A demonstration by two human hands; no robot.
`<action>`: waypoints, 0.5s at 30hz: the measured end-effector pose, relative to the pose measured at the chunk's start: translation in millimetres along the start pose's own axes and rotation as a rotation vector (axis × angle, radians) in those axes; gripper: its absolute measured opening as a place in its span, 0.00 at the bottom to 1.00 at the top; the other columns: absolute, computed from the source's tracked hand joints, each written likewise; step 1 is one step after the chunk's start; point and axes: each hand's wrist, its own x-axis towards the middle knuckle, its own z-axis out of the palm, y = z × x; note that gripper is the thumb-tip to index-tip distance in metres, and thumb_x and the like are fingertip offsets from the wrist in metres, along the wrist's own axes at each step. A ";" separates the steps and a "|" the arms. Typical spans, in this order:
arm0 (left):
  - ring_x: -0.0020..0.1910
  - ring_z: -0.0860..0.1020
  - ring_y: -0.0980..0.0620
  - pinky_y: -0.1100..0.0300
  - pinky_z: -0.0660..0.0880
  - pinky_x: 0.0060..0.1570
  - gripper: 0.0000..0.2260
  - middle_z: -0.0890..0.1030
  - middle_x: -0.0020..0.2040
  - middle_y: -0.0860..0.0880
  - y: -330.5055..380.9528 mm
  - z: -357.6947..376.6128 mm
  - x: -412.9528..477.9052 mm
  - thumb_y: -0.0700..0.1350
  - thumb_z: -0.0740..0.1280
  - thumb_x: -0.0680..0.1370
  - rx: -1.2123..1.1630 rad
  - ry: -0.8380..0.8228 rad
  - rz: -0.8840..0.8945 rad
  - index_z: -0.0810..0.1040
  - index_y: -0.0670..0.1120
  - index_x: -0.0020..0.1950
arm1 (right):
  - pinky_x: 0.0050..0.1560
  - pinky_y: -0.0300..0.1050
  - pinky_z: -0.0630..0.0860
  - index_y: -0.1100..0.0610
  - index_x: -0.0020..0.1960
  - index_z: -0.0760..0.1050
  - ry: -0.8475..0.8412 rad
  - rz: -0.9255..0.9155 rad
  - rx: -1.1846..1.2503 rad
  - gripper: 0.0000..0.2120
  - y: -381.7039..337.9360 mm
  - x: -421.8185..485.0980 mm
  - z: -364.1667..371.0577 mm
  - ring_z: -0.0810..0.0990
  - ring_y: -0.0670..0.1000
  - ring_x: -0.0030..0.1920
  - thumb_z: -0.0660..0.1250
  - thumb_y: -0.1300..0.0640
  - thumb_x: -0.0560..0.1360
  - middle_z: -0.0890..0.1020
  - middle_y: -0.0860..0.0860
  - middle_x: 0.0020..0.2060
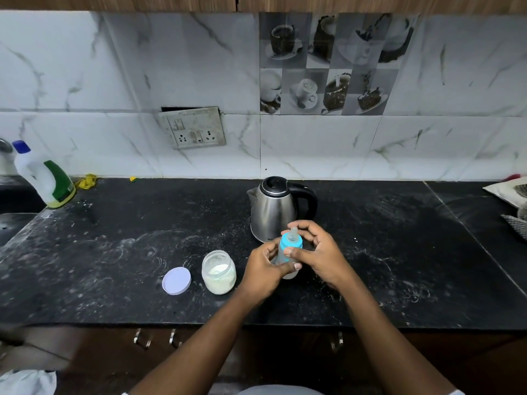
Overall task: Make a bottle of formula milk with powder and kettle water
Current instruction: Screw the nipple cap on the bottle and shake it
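A small clear baby bottle (288,273) with a blue collar and a clear teat (291,241) stands on the black counter in front of the steel kettle (273,210). My left hand (263,273) wraps around the bottle's body. My right hand (315,252) curls around the blue collar, thumb on its front. To the left of the bottle stands an open clear jar of white formula powder (219,272). Its white lid (176,280) lies flat beside it on the left. The kettle's lid is closed and its black handle points right.
A white cleaner bottle with a blue cap (42,175) stands at the back left near a sink edge (11,223). A wall socket plate (194,128) sits on the tiled wall. Cloths (513,201) lie at the far right. The counter (114,252) is dusted with white powder.
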 end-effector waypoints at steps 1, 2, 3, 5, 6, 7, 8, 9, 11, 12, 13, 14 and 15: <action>0.61 0.83 0.52 0.61 0.78 0.61 0.25 0.87 0.59 0.50 1.9 -1.2 1.0 0.30 0.78 0.71 -0.007 -0.032 -0.005 0.81 0.43 0.66 | 0.65 0.57 0.80 0.56 0.67 0.76 -0.056 0.014 0.007 0.26 -1.2 0.9 -4.0 0.83 0.57 0.64 0.77 0.70 0.73 0.85 0.54 0.61; 0.61 0.83 0.52 0.62 0.78 0.60 0.24 0.87 0.59 0.51 4.2 -2.2 1.7 0.29 0.77 0.71 -0.011 -0.058 -0.014 0.81 0.42 0.66 | 0.66 0.55 0.79 0.57 0.69 0.75 -0.113 0.028 0.010 0.27 -3.2 1.8 -8.4 0.82 0.57 0.65 0.76 0.70 0.73 0.84 0.54 0.63; 0.61 0.84 0.53 0.62 0.78 0.59 0.24 0.87 0.58 0.51 5.5 -2.9 2.5 0.28 0.77 0.72 -0.008 -0.073 -0.024 0.81 0.43 0.65 | 0.67 0.54 0.79 0.57 0.71 0.74 -0.155 0.038 0.007 0.28 -5.9 2.6 -12.6 0.82 0.57 0.66 0.75 0.70 0.74 0.84 0.55 0.65; 0.58 0.84 0.54 0.63 0.78 0.57 0.22 0.87 0.56 0.51 7.4 -4.4 3.8 0.28 0.76 0.72 -0.004 -0.088 -0.045 0.81 0.44 0.63 | 0.66 0.53 0.79 0.56 0.73 0.72 -0.184 0.040 -0.003 0.30 -9.4 4.9 -17.3 0.82 0.57 0.66 0.75 0.71 0.73 0.84 0.56 0.64; 0.57 0.84 0.54 0.63 0.78 0.56 0.22 0.87 0.56 0.51 8.0 -4.8 4.3 0.28 0.77 0.72 -0.001 -0.087 -0.048 0.81 0.44 0.62 | 0.65 0.53 0.80 0.56 0.73 0.71 -0.175 0.037 -0.009 0.31 -10.0 6.0 -17.3 0.82 0.58 0.65 0.75 0.71 0.73 0.84 0.57 0.63; 0.57 0.84 0.54 0.63 0.78 0.56 0.22 0.88 0.56 0.51 7.6 -5.4 5.2 0.29 0.77 0.71 0.004 -0.075 -0.044 0.82 0.45 0.61 | 0.64 0.54 0.80 0.55 0.73 0.71 -0.157 0.034 -0.012 0.32 -9.6 6.9 -15.6 0.83 0.58 0.64 0.75 0.71 0.73 0.85 0.58 0.62; 0.58 0.84 0.54 0.63 0.79 0.57 0.22 0.88 0.56 0.51 8.0 -5.7 5.7 0.29 0.78 0.71 0.009 -0.054 -0.037 0.82 0.46 0.61 | 0.64 0.55 0.80 0.54 0.72 0.71 -0.138 0.030 -0.015 0.32 -8.0 7.4 -13.6 0.83 0.57 0.63 0.76 0.71 0.73 0.85 0.58 0.61; 0.58 0.84 0.54 0.64 0.78 0.57 0.24 0.88 0.56 0.52 8.1 -5.1 5.8 0.29 0.79 0.70 0.020 -0.031 -0.025 0.82 0.46 0.62 | 0.64 0.56 0.80 0.54 0.72 0.71 -0.120 0.027 -0.018 0.33 -5.3 7.8 -11.4 0.83 0.57 0.62 0.76 0.71 0.72 0.85 0.58 0.60; 0.58 0.84 0.56 0.65 0.78 0.56 0.26 0.88 0.55 0.53 6.2 -2.5 4.7 0.30 0.80 0.68 0.042 0.020 -0.003 0.82 0.48 0.62 | 0.65 0.58 0.79 0.52 0.72 0.72 -0.089 0.017 -0.026 0.33 -1.2 6.9 -6.8 0.82 0.58 0.64 0.77 0.71 0.72 0.85 0.57 0.60; 0.57 0.85 0.57 0.66 0.78 0.55 0.27 0.88 0.54 0.53 5.3 -0.6 3.4 0.29 0.80 0.68 0.043 0.049 0.004 0.81 0.49 0.62 | 0.66 0.58 0.79 0.51 0.72 0.72 -0.071 0.010 -0.034 0.34 -0.7 6.3 -4.4 0.82 0.58 0.66 0.77 0.71 0.72 0.86 0.57 0.60; 0.57 0.85 0.57 0.66 0.78 0.54 0.28 0.87 0.54 0.54 3.5 1.1 2.3 0.28 0.80 0.68 0.041 0.083 0.005 0.81 0.49 0.62 | 0.66 0.59 0.79 0.50 0.72 0.72 -0.057 -0.001 -0.041 0.34 0.2 5.9 -1.9 0.81 0.58 0.66 0.78 0.70 0.71 0.86 0.56 0.60; 0.57 0.84 0.58 0.66 0.79 0.55 0.28 0.87 0.55 0.54 2.5 3.1 0.7 0.28 0.79 0.68 0.040 0.116 0.009 0.81 0.49 0.63 | 0.67 0.60 0.79 0.50 0.72 0.72 -0.042 -0.014 -0.046 0.35 0.9 5.7 0.6 0.82 0.57 0.66 0.78 0.69 0.71 0.86 0.56 0.59; 0.57 0.84 0.58 0.66 0.79 0.56 0.29 0.87 0.56 0.55 -0.4 4.7 -0.3 0.28 0.79 0.68 0.053 0.151 0.019 0.81 0.49 0.65 | 0.68 0.61 0.78 0.49 0.72 0.72 -0.019 -0.024 -0.052 0.35 1.7 5.5 3.7 0.82 0.56 0.66 0.79 0.67 0.70 0.86 0.56 0.59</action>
